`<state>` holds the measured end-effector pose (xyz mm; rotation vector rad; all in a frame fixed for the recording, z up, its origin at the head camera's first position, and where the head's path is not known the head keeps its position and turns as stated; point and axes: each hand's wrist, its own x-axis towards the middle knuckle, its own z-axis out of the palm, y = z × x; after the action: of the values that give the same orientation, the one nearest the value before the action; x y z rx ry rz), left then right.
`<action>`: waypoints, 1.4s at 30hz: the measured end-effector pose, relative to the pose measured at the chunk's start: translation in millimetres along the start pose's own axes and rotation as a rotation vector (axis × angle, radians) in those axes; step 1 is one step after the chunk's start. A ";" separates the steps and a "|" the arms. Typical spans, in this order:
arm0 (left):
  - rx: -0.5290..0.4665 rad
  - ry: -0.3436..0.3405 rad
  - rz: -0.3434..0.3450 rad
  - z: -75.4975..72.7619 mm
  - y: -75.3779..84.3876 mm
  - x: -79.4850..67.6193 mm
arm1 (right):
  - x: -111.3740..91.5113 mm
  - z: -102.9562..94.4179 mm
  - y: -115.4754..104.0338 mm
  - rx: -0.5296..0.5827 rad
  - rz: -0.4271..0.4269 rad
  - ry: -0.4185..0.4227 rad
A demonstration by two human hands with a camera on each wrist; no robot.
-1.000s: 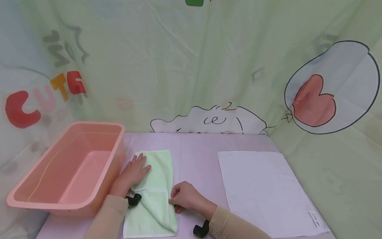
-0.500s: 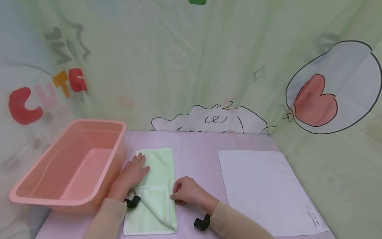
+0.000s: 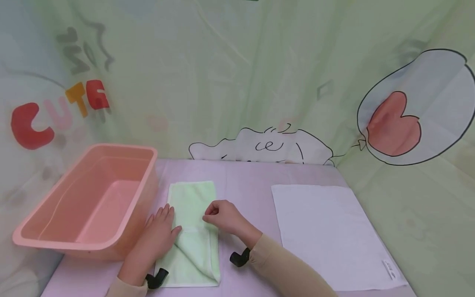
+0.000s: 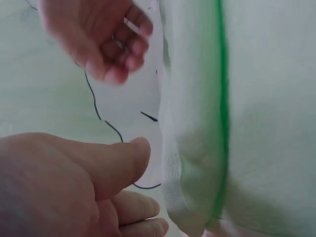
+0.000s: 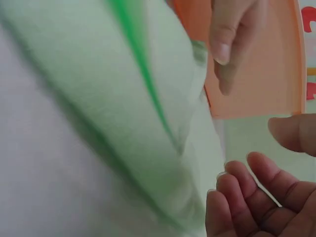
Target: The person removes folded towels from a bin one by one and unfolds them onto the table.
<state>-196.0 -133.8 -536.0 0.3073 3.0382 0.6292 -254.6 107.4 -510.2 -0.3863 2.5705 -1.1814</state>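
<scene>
A pale green towel [image 3: 193,198] lies folded lengthwise on the table, its near part doubled over with a slanting crease. At its left edge is my left hand [image 3: 157,233], fingers extended and pointing forward; whether it touches the cloth is hard to tell. Over the towel's right side hovers my right hand [image 3: 226,216] with loosely bent fingers. In the right wrist view, thumb and fingers of the right hand [image 5: 276,197] stand apart with nothing between them. The left wrist view shows the left hand [image 4: 74,173] beside the towel [image 4: 197,123], holding nothing.
A pink plastic basin [image 3: 148,181] stands left of the towel, close to the left forearm. To the right lies a flat white cloth [image 3: 330,235] with a small label. A printed curtain [image 3: 222,82] surrounds the lilac-covered table [image 3: 245,177].
My right hand has let go of the towel's right edge and moved forward and left over it. My left hand has slid back toward me along the left edge.
</scene>
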 end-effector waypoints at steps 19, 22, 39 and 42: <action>0.167 0.083 -0.038 7.6 10.8 -69.9 | 50.4 51.3 -44.1 0.052 -0.123 -0.214; 0.167 0.083 -0.009 9.7 8.0 -76.1 | 50.5 61.2 -48.5 -0.016 -0.131 -0.226; 0.074 0.016 0.052 27.7 0.8 -84.7 | 48.6 93.9 -55.8 -0.360 -0.174 -0.172; 0.069 0.006 0.046 28.4 0.6 -84.7 | 48.2 96.3 -56.8 -0.384 -0.171 -0.164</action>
<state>-111.0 -138.8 -563.3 0.3786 3.0715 0.5300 -257.1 -12.1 -533.6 -0.7648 2.6507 -0.6625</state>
